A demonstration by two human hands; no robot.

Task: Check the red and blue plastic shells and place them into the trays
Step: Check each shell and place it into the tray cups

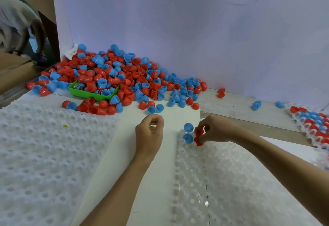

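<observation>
White board (178,30) is seen standing behind the worktable (240,104), and a large heap of red and blue plastic shells (114,76) is piled against its foot. A green bin (89,94) is half buried at the front of the heap. Loose shells are scattered toward the right, where a filled tray (313,127) is partly cut off by the frame edge. A clear dimpled tray (222,181) is laid at lower right, and a white dimpled tray (44,154) at lower left. Two blue shells (188,133) are seated at the clear tray's far corner. Red shells (198,136) are pinched between the fingertips of the right hand (217,129), just beside the blue ones. The left hand (149,133) is held loosely curled over a white sheet (142,181); nothing can be made out in it.
</observation>
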